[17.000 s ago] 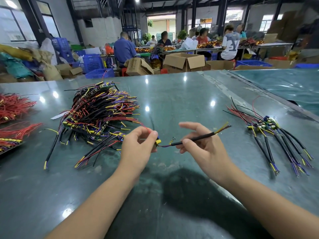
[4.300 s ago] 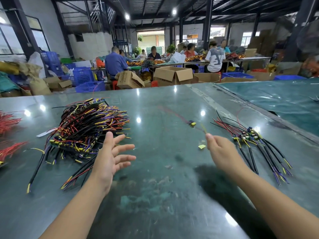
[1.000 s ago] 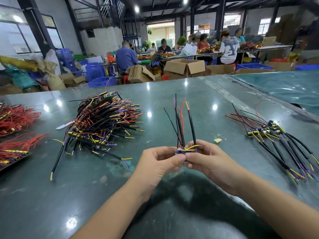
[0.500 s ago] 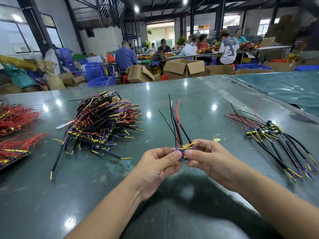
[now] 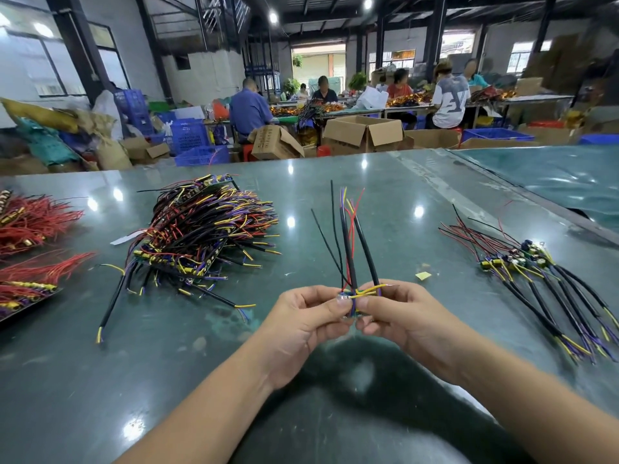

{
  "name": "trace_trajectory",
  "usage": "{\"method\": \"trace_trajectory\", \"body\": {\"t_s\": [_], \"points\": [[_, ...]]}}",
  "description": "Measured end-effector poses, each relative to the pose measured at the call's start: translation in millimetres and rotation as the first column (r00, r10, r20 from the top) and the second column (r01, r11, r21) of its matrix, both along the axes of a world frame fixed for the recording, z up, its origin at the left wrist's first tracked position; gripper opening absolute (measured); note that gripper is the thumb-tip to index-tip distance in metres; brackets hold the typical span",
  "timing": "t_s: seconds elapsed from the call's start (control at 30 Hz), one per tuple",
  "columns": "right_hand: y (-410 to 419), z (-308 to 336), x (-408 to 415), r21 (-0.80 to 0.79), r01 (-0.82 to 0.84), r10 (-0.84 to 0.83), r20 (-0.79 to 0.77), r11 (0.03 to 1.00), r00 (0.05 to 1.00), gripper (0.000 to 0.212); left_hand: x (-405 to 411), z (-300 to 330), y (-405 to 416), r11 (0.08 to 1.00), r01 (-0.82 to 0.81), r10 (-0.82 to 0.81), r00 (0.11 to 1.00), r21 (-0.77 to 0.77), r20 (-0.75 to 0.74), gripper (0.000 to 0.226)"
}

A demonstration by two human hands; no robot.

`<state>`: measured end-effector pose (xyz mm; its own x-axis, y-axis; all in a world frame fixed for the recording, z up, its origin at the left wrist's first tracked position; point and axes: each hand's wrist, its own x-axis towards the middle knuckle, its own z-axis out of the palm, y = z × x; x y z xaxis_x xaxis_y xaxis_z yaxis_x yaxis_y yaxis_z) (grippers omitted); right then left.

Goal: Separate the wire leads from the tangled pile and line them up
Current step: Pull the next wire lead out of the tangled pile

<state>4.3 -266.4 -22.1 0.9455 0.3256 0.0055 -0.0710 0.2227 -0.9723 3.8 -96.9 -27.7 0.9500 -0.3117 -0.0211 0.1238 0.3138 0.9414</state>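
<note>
Head view: your left hand (image 5: 303, 324) and right hand (image 5: 407, 321) pinch 1 wire bundle (image 5: 351, 259) upright above the counter (image 5: 335, 413), between tangled pile (image 5: 201, 234) and lined-up leads (image 5: 549, 289).

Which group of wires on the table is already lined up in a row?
The wires on the right: spread side by side, unlike the tangled pile.

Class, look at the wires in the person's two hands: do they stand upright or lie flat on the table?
Upright. Both hands pinch the wires at their base, above the table; the leads point up and fan out.
</note>
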Motion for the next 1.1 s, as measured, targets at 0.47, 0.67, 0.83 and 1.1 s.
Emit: {"method": "trace_trajectory", "body": {"t_s": [0.47, 0.67, 0.83, 1.1], "points": [[-0.6, -9.3, 2.6, -0.025, 0.010, -0.009, 0.040, 1.000, 0.999, 0.025, 3.3, 1.2, 2.5, 0.996, -0.043, 0.042, 0.999, 0.084, 0.015, 0.007], [-4.3, -7.8, 2.4, 0.001, -0.052, 0.052, 0.050, 0.999, 0.997, 0.019, 2.3, -0.3, 2.0, 0.996, -0.022, 0.020, 0.999, 0.087, 0.030, 0.014], [-9.6, -7.3, 3.5, 0.022, -0.099, 0.097, 0.066, 0.995, 0.993, 0.019, 0.9, 0.3, 2.1, 0.997, 0.013, -0.017, 0.999, 0.075, 0.046, 0.017], [-11.0, -8.2, 5.5, 0.120, -0.161, 0.149, 0.106, 0.980, 0.983, 0.014, 2.1, 1.0, 2.5, 0.999, 0.041, -0.041, 0.997, 0.008, 0.058, 0.013]]}}
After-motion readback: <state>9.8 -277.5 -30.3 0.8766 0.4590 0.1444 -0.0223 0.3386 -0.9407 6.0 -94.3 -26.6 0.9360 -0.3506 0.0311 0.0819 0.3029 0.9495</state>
